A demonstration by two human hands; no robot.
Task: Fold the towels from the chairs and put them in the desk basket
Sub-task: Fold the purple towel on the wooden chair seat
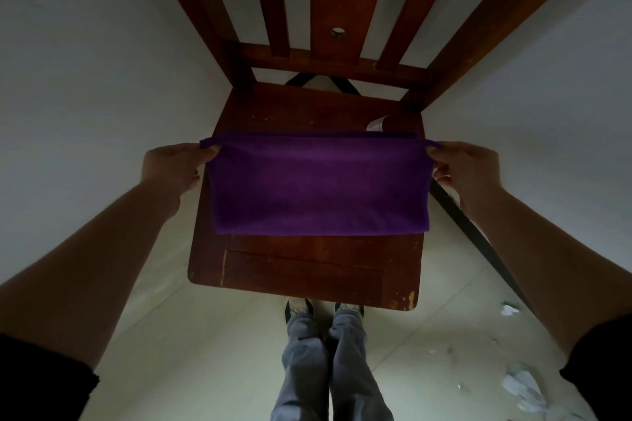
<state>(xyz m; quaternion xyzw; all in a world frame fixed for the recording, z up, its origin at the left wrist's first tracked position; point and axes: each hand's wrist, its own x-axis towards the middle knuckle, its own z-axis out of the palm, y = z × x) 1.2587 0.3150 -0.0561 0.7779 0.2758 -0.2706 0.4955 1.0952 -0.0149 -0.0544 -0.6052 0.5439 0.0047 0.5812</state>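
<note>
Purple towel hangs doubled over the wooden chair seat. Left hand pinches its left top corner, right hand the right. Keep corners level, edges matched, before halving.

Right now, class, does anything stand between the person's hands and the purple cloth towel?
Nothing visible does: the left hand and right hand pinch the top corners of the purple cloth towel over the brown wooden chair.
</note>
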